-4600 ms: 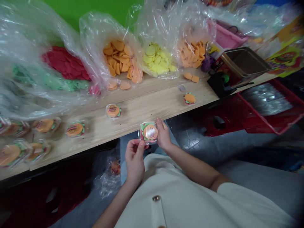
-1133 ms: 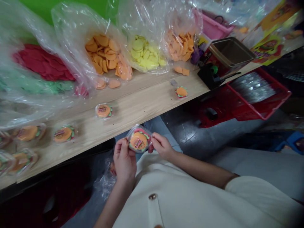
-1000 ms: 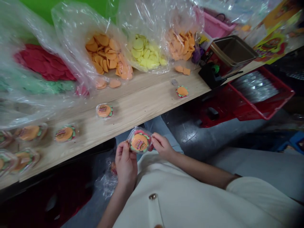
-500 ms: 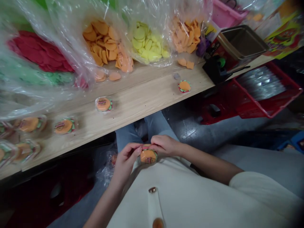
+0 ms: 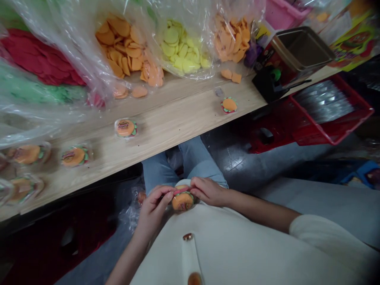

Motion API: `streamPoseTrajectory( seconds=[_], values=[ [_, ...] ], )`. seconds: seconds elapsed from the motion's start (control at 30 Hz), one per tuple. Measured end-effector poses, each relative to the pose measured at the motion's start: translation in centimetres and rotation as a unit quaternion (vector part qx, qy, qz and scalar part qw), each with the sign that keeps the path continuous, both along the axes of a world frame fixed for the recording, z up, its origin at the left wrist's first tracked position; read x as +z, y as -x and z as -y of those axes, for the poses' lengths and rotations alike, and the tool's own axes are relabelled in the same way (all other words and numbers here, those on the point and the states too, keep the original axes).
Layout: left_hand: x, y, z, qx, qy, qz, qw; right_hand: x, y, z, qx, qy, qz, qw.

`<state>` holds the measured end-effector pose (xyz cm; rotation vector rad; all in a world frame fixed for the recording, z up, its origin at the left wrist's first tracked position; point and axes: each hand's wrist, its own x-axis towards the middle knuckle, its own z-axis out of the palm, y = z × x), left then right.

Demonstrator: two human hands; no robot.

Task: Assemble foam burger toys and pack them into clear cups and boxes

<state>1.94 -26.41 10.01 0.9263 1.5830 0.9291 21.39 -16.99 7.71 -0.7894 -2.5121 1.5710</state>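
Close to my shirt front, above my lap, I hold a small toy burger (image 5: 182,200) with an orange bun, a pink-red layer and green edges, in what looks like a clear case. My left hand (image 5: 154,204) pinches its left side between thumb and fingers. On the right side, my right hand (image 5: 209,191) grips it with the fingers curled. Similar burgers lie on the wooden table: one burger (image 5: 126,128) in a clear case at the middle left, another burger (image 5: 75,156) nearer the left, and a burger (image 5: 229,105) towards the right.
Clear plastic bags hold red pieces (image 5: 41,57), orange pieces (image 5: 123,43) and yellow pieces (image 5: 182,47) along the table's back (image 5: 169,107). A metal tin (image 5: 303,51) stands at the right. Below it, a red crate (image 5: 335,107) contains clear plastic packaging.
The burger in my hands has tipped slightly, showing more of its pink-red layer. My right hand sits a little lower. The whole view has shifted slightly.
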Motion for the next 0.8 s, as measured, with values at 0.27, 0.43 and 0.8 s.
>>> streamPoseTrajectory(
  seconds=[0.27, 0.43, 0.8],
  values=[
    [0.5, 0.3, 1.1, -0.061, -0.042, -0.071, 0.995, -0.3, 0.2, 0.4, 0.033, -0.033, -0.037, 0.998],
    [0.9, 0.4, 0.9, -0.078, -0.028, -0.061, 0.995, -0.4, 0.3, 0.2, 0.038, 0.012, -0.057, 0.998],
    [-1.4, -0.5, -2.9, 0.301, 0.088, 0.259, 0.913, -1.8, 2.6, -1.7, -0.186, 0.34, -0.085, 0.918]
  ],
)
